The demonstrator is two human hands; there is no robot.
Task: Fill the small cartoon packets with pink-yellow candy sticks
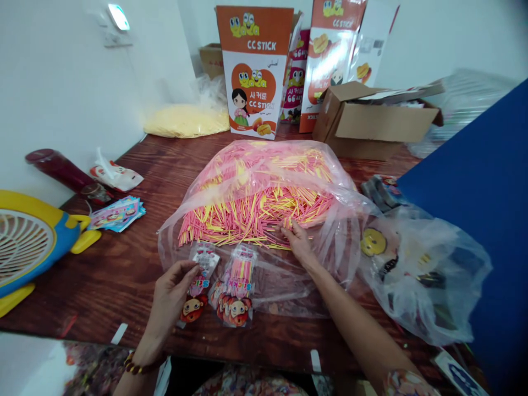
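A big clear plastic bag (330,181) lies open on the wooden table, full of thin pink and yellow sticks (256,212). My right hand (299,242) reaches into the near edge of the pile, fingers curled onto the sticks. My left hand (173,294) pinches a small clear packet with a cartoon face (200,275) at the table's front. Beside it lies a small stack of filled packets (235,286) holding pink sticks.
A yellow and blue fan (28,242) sits at the left, with flat packets (117,212) and a dark red bottle (61,170) behind it. Orange CC STICK cartons (253,71) and a brown cardboard box (371,118) stand at the back. Another plastic bag (421,275) lies right, against a blue panel (487,192).
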